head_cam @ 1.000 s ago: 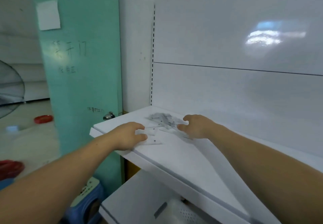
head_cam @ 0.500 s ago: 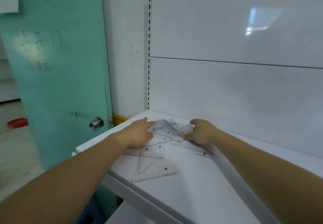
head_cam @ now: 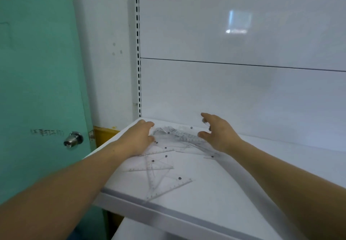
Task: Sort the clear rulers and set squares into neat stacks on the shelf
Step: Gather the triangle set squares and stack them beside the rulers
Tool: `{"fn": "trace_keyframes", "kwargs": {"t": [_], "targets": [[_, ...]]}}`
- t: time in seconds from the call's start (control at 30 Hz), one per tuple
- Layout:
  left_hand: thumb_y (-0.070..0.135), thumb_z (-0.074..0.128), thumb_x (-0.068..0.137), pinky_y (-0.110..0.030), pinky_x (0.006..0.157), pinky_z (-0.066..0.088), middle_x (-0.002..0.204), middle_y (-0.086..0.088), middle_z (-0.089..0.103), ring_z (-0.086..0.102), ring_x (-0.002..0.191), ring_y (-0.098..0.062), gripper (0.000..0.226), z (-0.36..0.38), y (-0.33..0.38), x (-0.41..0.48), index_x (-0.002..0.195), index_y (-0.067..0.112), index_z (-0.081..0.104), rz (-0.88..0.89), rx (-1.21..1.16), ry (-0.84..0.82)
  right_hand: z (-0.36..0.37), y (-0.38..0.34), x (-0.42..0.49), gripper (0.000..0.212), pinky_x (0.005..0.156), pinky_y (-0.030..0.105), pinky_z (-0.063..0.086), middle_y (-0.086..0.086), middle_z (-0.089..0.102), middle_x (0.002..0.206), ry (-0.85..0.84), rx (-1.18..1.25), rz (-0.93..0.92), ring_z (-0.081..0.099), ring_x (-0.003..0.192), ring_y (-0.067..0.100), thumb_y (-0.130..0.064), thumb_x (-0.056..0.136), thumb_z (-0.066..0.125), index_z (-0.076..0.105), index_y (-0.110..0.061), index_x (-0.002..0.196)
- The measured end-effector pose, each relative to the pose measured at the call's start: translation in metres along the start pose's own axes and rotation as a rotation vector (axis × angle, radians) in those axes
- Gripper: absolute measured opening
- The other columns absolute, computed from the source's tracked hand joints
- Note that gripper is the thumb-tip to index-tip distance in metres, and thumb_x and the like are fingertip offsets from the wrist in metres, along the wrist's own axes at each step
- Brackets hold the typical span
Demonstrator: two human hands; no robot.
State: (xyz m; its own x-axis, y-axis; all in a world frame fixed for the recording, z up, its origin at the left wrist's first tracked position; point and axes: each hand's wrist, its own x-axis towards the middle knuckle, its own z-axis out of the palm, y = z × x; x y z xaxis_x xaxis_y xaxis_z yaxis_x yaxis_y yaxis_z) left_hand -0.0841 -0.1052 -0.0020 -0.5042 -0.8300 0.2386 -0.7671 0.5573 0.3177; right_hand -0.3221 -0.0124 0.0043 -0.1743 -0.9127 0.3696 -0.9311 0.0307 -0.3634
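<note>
Set squares (head_cam: 168,187) scattered near shelf (head_cam: 215,198) front edge; left hand (head_cam: 139,136) flat on rulers (head_cam: 184,136), right hand (head_cam: 218,135) spread, empty

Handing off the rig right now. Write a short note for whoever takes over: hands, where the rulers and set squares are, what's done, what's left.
Left hand: rests at the left edge of the pile, touching it; whether it grips a piece is unclear.
Right hand: open, fingers spread above the pile's right end, holding nothing.
Things: the pile, rulers and set squares mixed, lies at the back left of the shelf; loose set squares overlap nearer the front edge.
Done: no neat stack yet.
Left: separate rulers from set squares and stack each.
</note>
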Motion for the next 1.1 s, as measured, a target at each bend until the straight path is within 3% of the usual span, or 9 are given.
{"fn": "trace_keyframes", "kwargs": {"t": [0.1,0.23,0.3,0.43,0.53,0.63,0.73,0.83,1.1], "targets": [[0.016,0.047,0.096,-0.019,0.082,0.033,0.133,-0.009,0.046,0.051,0.112,-0.021,0.042,0.000,-0.002,0.001,0.137,0.012,0.043,0.012,-0.074,0.036,-0.006,-0.003,-0.007,0.064,0.096,0.023,0.036,-0.001,0.046,0.137,0.018,-0.013,-0.015,0.049,0.110,0.015,-0.019,0.093,0.056,0.026,-0.019,0.149],[0.005,0.037,0.097,-0.016,0.079,0.036,0.131,-0.011,0.052,0.052,0.104,-0.019,0.043,-0.005,0.001,0.002,0.139,0.011,0.037,0.009,-0.212,0.026,-0.018,-0.009,-0.022,0.063,0.088,0.025,0.042,-0.010,0.052,0.119,0.072,0.042,-0.011,0.051,0.081,0.009,-0.032,0.093,0.057,0.024,-0.040,0.147],[0.011,0.039,0.097,-0.027,0.087,0.042,0.119,-0.010,0.057,0.056,0.102,-0.025,0.046,-0.008,0.004,0.003,0.143,0.010,0.032,0.011,-0.245,0.024,-0.024,-0.011,-0.031,0.062,0.085,0.023,0.038,-0.009,0.050,0.109,0.091,0.004,-0.025,0.048,0.076,0.002,-0.033,0.094,0.055,0.022,-0.045,0.146],[0.020,0.049,0.096,-0.028,0.075,0.041,0.088,-0.002,0.057,0.054,0.082,-0.018,0.058,-0.010,0.016,0.001,0.147,0.009,0.023,0.085,-0.305,-0.037,-0.035,-0.010,-0.050,0.058,0.084,0.022,0.035,-0.007,0.050,0.110,0.098,-0.029,0.057,0.046,0.084,0.010,-0.019,0.098,0.047,0.022,-0.030,0.149],[0.021,0.047,0.097,-0.026,0.075,0.036,0.098,-0.004,0.056,0.052,0.088,-0.018,0.057,-0.005,0.034,-0.008,0.147,0.011,0.024,0.156,-0.308,-0.032,-0.046,0.001,-0.071,0.051,0.085,0.023,0.036,-0.007,0.055,0.108,0.147,-0.044,0.127,0.047,0.087,0.011,-0.024,0.097,0.049,0.033,-0.023,0.146],[0.021,0.048,0.096,-0.031,0.079,0.042,0.109,-0.007,0.055,0.055,0.096,-0.025,0.056,0.005,0.059,-0.019,0.146,0.017,0.025,0.225,-0.334,-0.017,-0.062,0.018,-0.100,0.051,0.078,0.023,0.035,-0.006,0.058,0.094,0.161,-0.068,0.181,0.049,0.084,0.012,-0.030,0.096,0.050,0.034,-0.031,0.145],[0.023,0.049,0.095,-0.037,0.079,0.047,0.090,-0.002,0.054,0.056,0.082,-0.022,0.056,0.015,0.093,-0.033,0.143,0.023,0.021,0.274,-0.361,-0.037,-0.081,0.037,-0.135,0.051,0.073,0.022,0.034,-0.007,0.053,0.078,0.165,-0.112,0.244,0.048,0.076,0.010,-0.034,0.096,0.051,0.035,-0.035,0.144],[0.025,0.050,0.094,-0.040,0.080,0.049,0.088,-0.005,0.058,0.058,0.080,-0.023,0.052,0.027,0.138,-0.046,0.138,0.024,0.022,0.303,-0.344,-0.088,-0.105,0.062,-0.174,0.050,0.069,0.024,0.036,-0.007,0.049,0.070,0.183,-0.130,0.313,0.048,0.068,0.006,-0.037,0.095,0.051,0.037,-0.037,0.143],[0.021,0.054,0.093,-0.028,0.070,0.042,0.089,0.000,0.056,0.055,0.079,-0.016,0.054,0.073,0.307,-0.099,0.140,0.022,0.029,0.409,-0.427,-0.159,-0.196,0.151,-0.307,0.050,0.068,0.025,0.035,-0.014,0.041,0.069,0.232,-0.224,0.437,0.044,0.068,0.007,-0.043,0.095,0.050,0.040,-0.030,0.142]]}}
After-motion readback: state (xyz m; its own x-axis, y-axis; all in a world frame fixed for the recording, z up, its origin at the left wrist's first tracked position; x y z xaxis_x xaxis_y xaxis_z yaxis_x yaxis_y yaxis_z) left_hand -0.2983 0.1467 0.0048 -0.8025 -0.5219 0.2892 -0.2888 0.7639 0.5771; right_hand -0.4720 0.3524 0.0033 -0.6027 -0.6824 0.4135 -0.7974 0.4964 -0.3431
